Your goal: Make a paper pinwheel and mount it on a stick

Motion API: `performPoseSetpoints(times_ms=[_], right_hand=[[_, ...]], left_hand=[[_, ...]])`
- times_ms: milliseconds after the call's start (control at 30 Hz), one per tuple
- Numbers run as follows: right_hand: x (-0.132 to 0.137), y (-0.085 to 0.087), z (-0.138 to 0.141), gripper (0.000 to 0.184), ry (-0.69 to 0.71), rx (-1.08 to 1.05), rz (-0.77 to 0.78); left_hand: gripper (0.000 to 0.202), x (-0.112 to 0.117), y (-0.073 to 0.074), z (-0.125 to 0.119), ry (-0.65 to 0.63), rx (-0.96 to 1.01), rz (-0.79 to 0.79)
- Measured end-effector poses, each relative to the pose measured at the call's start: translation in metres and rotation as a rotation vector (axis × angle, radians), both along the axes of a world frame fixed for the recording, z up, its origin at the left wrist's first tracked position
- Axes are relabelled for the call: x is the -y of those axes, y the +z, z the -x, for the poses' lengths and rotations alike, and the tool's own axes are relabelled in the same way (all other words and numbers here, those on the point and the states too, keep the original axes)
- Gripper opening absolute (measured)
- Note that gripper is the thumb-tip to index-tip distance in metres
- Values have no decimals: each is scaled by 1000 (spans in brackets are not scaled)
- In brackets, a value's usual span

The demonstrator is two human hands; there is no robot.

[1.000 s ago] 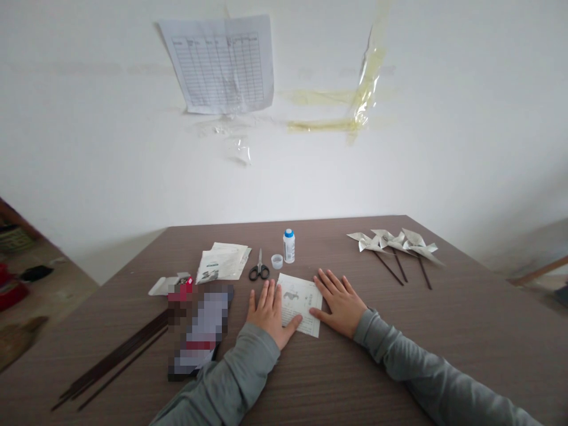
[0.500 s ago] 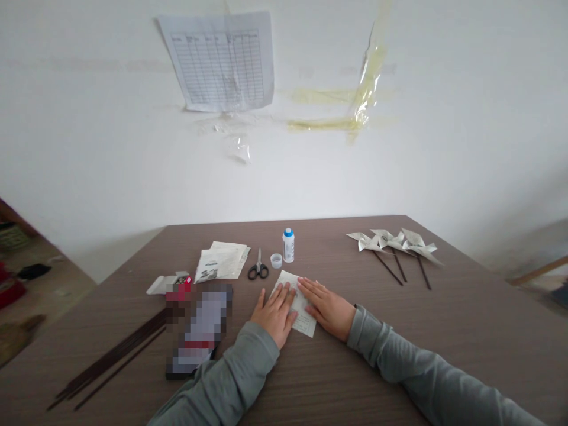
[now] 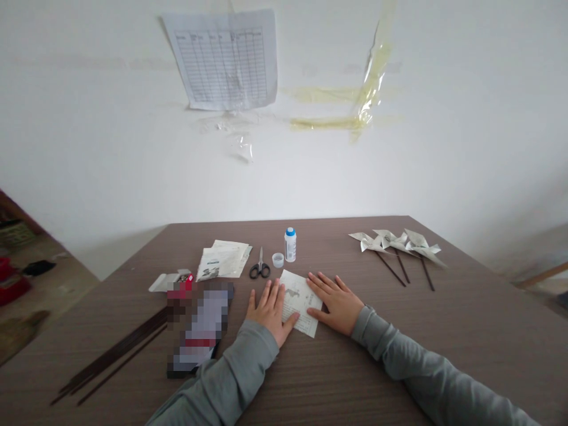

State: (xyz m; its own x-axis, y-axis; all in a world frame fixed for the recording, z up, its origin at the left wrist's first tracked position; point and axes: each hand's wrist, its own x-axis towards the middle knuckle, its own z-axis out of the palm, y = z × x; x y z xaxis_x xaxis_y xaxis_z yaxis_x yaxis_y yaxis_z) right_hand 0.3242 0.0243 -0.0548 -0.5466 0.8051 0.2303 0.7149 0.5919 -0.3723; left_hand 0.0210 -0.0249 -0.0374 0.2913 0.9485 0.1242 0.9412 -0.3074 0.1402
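A square piece of printed paper (image 3: 300,302) lies flat on the brown table between my hands. My left hand (image 3: 270,310) rests palm down on its left edge, fingers spread and thumb on the sheet. On the right edge lies my right hand (image 3: 338,303), also flat, its fingertips touching the paper. Just beyond the sheet stand a white glue bottle (image 3: 290,245) with a blue top and a small clear cap (image 3: 277,260). Black-handled scissors (image 3: 260,267) lie left of the cap, blades pointing away.
More printed paper pieces (image 3: 224,259) lie left of the scissors. Three paper pinwheels on sticks (image 3: 394,244) are at the right rear. Dark sticks (image 3: 115,349), a small box (image 3: 169,280) and a blurred-out phone-like object (image 3: 202,331) occupy the left. A wall (image 3: 310,183) rises behind the table.
My hands have spread apart slightly, the left one outward to the left and the right one to the right, uncovering more of the paper. The view has shifted a little.
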Motion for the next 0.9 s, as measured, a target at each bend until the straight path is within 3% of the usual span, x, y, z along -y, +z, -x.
performPoseSetpoints(times_ms=[167,367,533,700,833,900], right_hand=[[0,5,-3,107,-87,75,61],[4,11,-1,110,-112,139,62],[1,16,-6,93,-88,133,51],[-3,27,-10,86,41,-2,-28],[3,36,-9,52,101,-39,-68],[6,40,-8,46,118,-37,-64]], left_hand=[[82,-1,3,1,76,-42,55],[89,-1,9,0,72,-19,96],[83,0,17,-3,21,25,48],[53,3,11,-8,-10,84,-111],[50,-4,7,-6,-15,103,-66],[54,-10,7,-3,-22,93,-46]])
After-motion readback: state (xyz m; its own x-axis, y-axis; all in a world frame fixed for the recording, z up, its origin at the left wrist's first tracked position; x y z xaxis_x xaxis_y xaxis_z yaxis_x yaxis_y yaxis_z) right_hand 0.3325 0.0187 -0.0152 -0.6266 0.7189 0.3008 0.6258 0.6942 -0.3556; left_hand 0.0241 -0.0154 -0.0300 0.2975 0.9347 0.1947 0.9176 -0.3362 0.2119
